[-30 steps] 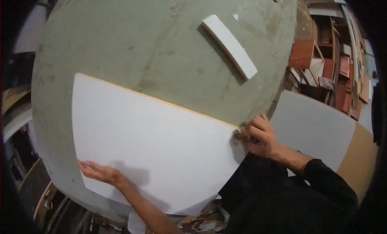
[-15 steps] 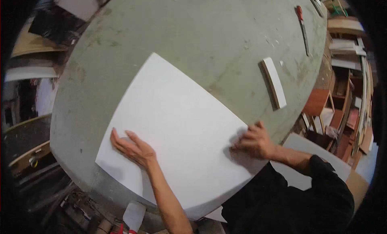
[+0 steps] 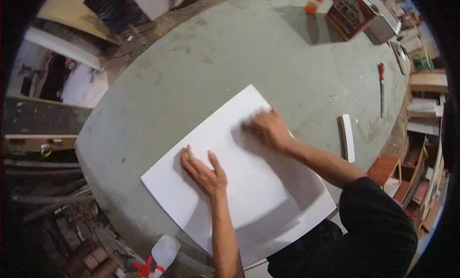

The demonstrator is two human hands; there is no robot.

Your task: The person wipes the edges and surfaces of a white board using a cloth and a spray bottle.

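A large white board (image 3: pixel 249 215) lies flat on the greenish worktable, its far corner pointing away from me. My left hand (image 3: pixel 203 175) rests on the board near its left edge. Its fingers and thumb are spread, and it holds nothing. Close to the far corner, my right hand (image 3: pixel 268 129) bears down on the board with curled fingers. Motion blurs its fingertips, and what they hold, if anything, is hidden under them. Shadows of my arms fall across the white surface.
On the worktable (image 3: pixel 158 110) are a narrow white-faced strip (image 3: pixel 348 138), a red-handled file (image 3: pixel 382 89), an orange-filled container (image 3: pixel 314 2) and a dark red box (image 3: pixel 350 14). A spray bottle (image 3: pixel 165 254) is by the near left edge. Wood scraps (image 3: pixel 421 182) pile up at right.
My right hand has gone from the board's right side to near its far corner. The view has shifted, bringing the box and container into sight. My left hand stays spread on the board.
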